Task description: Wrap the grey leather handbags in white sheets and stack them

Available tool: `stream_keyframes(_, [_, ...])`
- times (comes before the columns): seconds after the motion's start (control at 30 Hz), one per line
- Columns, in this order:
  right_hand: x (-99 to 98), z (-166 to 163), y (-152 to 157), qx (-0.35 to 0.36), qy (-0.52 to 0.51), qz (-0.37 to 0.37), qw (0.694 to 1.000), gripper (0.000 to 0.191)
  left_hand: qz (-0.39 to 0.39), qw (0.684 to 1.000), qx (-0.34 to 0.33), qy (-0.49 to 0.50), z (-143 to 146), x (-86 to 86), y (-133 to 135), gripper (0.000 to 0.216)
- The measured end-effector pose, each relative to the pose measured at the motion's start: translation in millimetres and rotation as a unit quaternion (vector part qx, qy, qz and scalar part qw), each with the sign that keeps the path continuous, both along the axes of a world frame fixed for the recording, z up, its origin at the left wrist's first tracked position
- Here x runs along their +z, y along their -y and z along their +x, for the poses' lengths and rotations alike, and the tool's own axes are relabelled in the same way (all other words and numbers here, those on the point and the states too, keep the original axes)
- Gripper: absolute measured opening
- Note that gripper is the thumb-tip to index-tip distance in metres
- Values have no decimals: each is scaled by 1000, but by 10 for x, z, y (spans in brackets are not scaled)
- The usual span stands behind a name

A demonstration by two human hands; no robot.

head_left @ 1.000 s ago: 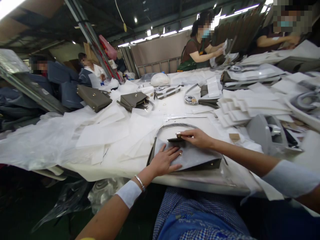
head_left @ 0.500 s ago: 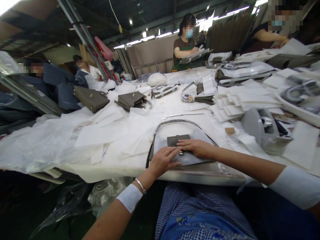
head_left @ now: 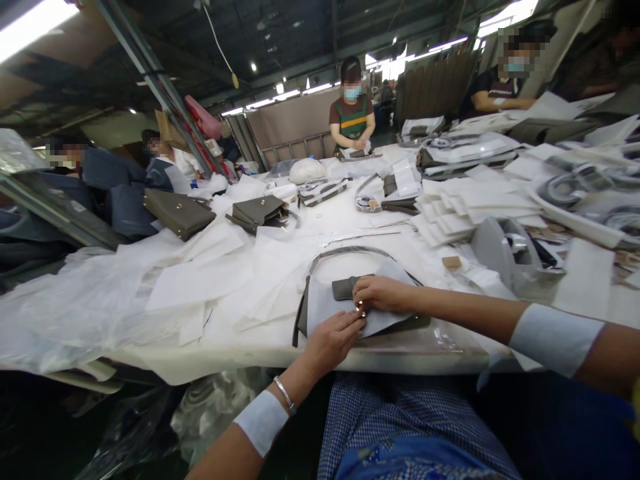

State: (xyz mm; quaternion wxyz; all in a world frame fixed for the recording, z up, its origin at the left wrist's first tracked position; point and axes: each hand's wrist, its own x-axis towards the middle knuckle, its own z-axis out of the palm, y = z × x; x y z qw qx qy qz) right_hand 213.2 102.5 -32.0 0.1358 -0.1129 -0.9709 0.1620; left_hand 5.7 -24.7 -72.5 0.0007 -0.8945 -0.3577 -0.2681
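An olive-grey handbag lies at the table's front edge, with its wrapped handle arching away from me. Pale tissue paper covers much of its front, and a grey flap tab lies over the paper. My right hand has its fingertips bent together on the small shiny metal clasp below the tab. Stretched out across the paper, my left hand has its fingertips touching beside the clasp. The fingers partly hide the clasp.
Several olive bags lie farther back on the left. White paper sheets spread over the table's left side. At right stand a grey tape dispenser and stacked white paper pieces. A co-worker stands across the table.
My right fingers have bent from lying flat on the tab to gripping at the clasp. My left hand has slid slightly right and nearer me. The view has turned a little.
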Motion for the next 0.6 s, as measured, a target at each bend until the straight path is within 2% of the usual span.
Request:
stream_keyframes(0.23, [-113, -52, 25, -17, 19, 22, 999, 9, -4, 1000, 9, -1, 5, -36, 8, 33])
stream_keyframes(0.33, [-84, -55, 60, -21, 32, 36, 999, 9, -6, 1000, 9, 10, 12, -39, 0, 33])
stream_keyframes(0.5, [25, -53, 21, 28, 60, 33, 997, 8, -17, 1000, 12, -3, 3, -47, -5, 34])
stream_keyframes(0.6, [7, -67, 26, 19, 62, 30, 997, 8, -21, 1000, 7, -3, -1, -42, -7, 33])
